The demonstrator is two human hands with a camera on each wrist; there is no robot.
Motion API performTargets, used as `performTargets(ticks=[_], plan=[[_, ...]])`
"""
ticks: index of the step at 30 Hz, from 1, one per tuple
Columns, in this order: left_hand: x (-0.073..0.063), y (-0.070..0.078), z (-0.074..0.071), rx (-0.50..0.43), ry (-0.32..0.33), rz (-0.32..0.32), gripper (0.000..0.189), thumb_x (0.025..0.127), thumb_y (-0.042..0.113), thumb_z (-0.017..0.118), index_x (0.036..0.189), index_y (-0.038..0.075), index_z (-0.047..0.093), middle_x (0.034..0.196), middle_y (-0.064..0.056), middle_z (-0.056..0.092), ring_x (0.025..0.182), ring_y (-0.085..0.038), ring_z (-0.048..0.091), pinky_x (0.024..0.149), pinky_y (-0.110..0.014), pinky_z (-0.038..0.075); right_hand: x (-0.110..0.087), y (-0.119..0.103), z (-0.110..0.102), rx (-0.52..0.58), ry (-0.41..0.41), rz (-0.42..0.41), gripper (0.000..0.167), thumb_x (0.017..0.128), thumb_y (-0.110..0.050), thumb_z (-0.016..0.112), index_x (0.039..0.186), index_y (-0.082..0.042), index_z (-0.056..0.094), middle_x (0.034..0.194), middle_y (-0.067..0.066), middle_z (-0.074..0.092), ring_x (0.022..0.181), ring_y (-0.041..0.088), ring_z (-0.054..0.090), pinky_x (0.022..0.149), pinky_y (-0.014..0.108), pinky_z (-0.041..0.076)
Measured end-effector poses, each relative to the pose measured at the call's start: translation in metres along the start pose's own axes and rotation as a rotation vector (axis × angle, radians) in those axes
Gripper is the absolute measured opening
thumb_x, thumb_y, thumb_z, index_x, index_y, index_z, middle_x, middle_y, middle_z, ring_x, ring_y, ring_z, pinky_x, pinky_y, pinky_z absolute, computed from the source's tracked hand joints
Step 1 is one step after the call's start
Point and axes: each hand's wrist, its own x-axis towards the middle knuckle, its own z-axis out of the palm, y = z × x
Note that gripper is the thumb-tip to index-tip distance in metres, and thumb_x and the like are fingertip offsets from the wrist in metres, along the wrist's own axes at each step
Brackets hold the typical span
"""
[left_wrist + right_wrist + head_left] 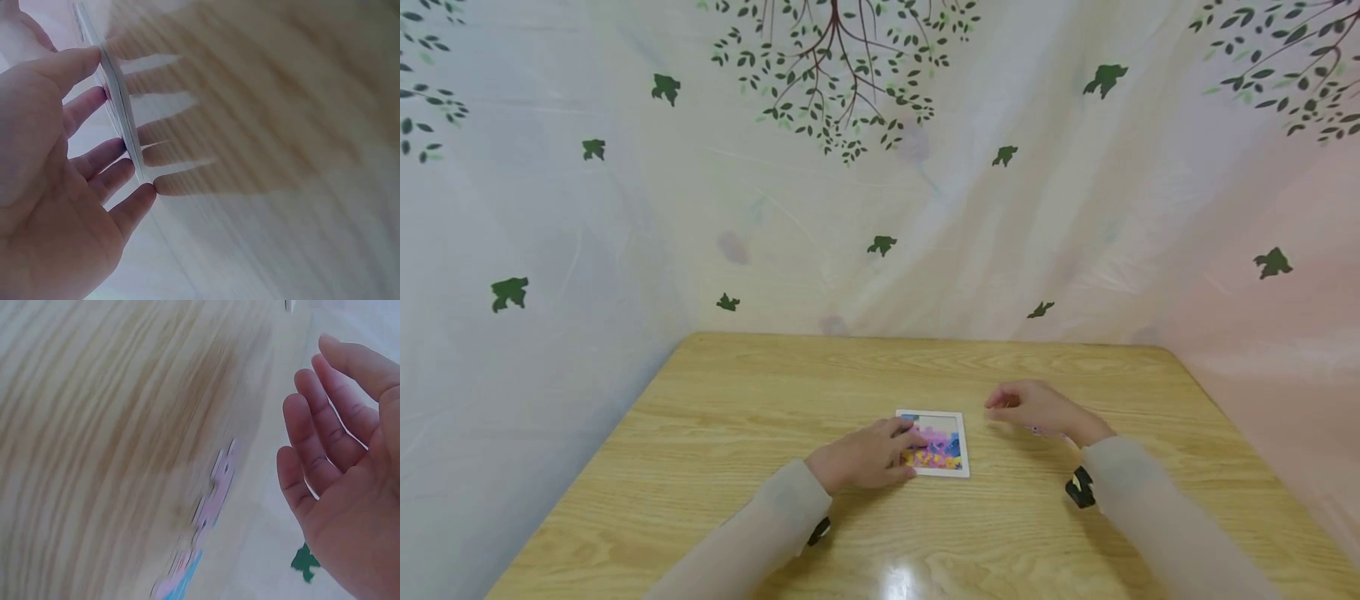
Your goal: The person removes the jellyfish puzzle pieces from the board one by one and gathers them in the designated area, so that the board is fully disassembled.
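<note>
A small jigsaw puzzle (942, 455) in a white frame (966, 450) lies flat on the table. Pink, blue and yellow pieces fill its lower part, while a pale area shows near the top. My left hand (871, 455) rests on the frame's left side with spread fingers, and in the left wrist view the fingertips (145, 190) touch its edge. To the right of the puzzle, my right hand (1041, 408) hovers above the table, fingers slightly bent and nothing visible in them. Loose pink and blue puzzle pieces (215, 494) lie below it, mostly hidden in the head view.
The wooden table (737, 392) reaches back to a pale curtain (805, 250) printed with branches and green leaf shapes. Curtain also hangs along both sides. A dark band (1080, 487) sits at my right wrist.
</note>
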Motion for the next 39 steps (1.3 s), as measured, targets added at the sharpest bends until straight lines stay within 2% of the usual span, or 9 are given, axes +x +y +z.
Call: performTargets(ticks=[5,8,11,20,24,27,32,35,39], plan=[[-0.004,0.0,-0.003,0.014,-0.002,0.024,0.052,0.108,0.034,0.057,0.156,0.021,0.048,0.161,-0.013,0.04,0.145,-0.033,0.044,0.117,-0.046,0.041,0.013,-0.017,0.013,0.013,-0.048,-0.058,0.017,0.099,-0.02,0.071,0.109,-0.007,0.074,0.101,-0.001,0.072,0.09,0.015,0.061,0.079,0.032,0.053],[-0.004,0.0,-0.003,0.046,0.018,0.05,0.051,0.107,0.032,0.058,0.156,0.02,0.049,0.151,-0.011,0.048,0.131,-0.025,0.052,0.109,-0.04,0.048,0.021,-0.024,0.02,0.008,-0.073,-0.081,0.017,0.099,-0.021,0.071,0.11,-0.008,0.075,0.1,-0.002,0.072,0.089,0.014,0.061,0.079,0.033,0.053],[-0.004,0.001,-0.002,0.084,0.04,0.071,0.05,0.107,0.033,0.059,0.155,0.02,0.051,0.141,-0.007,0.052,0.114,-0.016,0.053,0.098,-0.031,0.051,0.029,-0.03,0.027,-0.01,-0.091,-0.113,0.017,0.1,-0.022,0.071,0.11,-0.009,0.075,0.1,-0.003,0.073,0.089,0.012,0.062,0.08,0.032,0.054],[-0.006,0.003,-0.002,0.132,0.091,0.113,0.044,0.105,0.028,0.064,0.146,0.016,0.06,0.123,-0.004,0.059,0.097,-0.011,0.052,0.083,-0.024,0.05,0.044,-0.048,0.045,-0.02,-0.133,-0.161,0.02,0.1,-0.022,0.071,0.114,-0.009,0.076,0.102,-0.004,0.073,0.093,0.01,0.064,0.088,0.034,0.055],[-0.007,0.001,-0.001,0.149,0.07,0.113,0.042,0.105,0.024,0.063,0.146,0.018,0.061,0.126,-0.004,0.062,0.103,-0.013,0.058,0.089,-0.026,0.053,0.048,-0.054,0.052,-0.015,-0.165,-0.169,0.022,0.099,-0.02,0.071,0.116,-0.006,0.075,0.101,-0.003,0.072,0.09,0.01,0.062,0.085,0.031,0.054],[-0.01,0.002,-0.001,0.182,0.048,0.119,0.044,0.106,0.022,0.059,0.15,0.018,0.057,0.138,-0.008,0.061,0.118,-0.019,0.062,0.101,-0.03,0.053,0.05,-0.057,0.054,-0.026,-0.169,-0.159,0.022,0.099,-0.018,0.071,0.117,-0.005,0.075,0.098,-0.003,0.071,0.088,0.01,0.061,0.082,0.029,0.054],[-0.016,0.004,-0.004,0.231,0.04,0.146,0.043,0.109,0.019,0.055,0.151,0.013,0.055,0.152,-0.013,0.054,0.135,-0.028,0.057,0.111,-0.037,0.047,0.05,-0.061,0.054,-0.032,-0.165,-0.12,0.021,0.1,-0.015,0.069,0.118,-0.005,0.074,0.098,-0.002,0.07,0.086,0.01,0.061,0.08,0.029,0.054],[-0.018,0.006,-0.005,0.225,0.041,0.16,0.042,0.109,0.017,0.054,0.151,0.01,0.055,0.153,-0.016,0.052,0.136,-0.029,0.056,0.113,-0.037,0.046,0.051,-0.064,0.054,-0.031,-0.166,-0.106,0.02,0.1,-0.014,0.069,0.117,-0.005,0.074,0.098,-0.001,0.07,0.085,0.011,0.061,0.08,0.03,0.055],[-0.02,0.006,-0.005,0.199,0.032,0.145,0.042,0.109,0.017,0.052,0.151,0.01,0.054,0.154,-0.016,0.051,0.136,-0.03,0.056,0.112,-0.037,0.047,0.053,-0.068,0.057,-0.036,-0.167,-0.107,0.019,0.1,-0.015,0.07,0.114,-0.003,0.073,0.097,-0.001,0.07,0.085,0.01,0.061,0.08,0.03,0.055]])
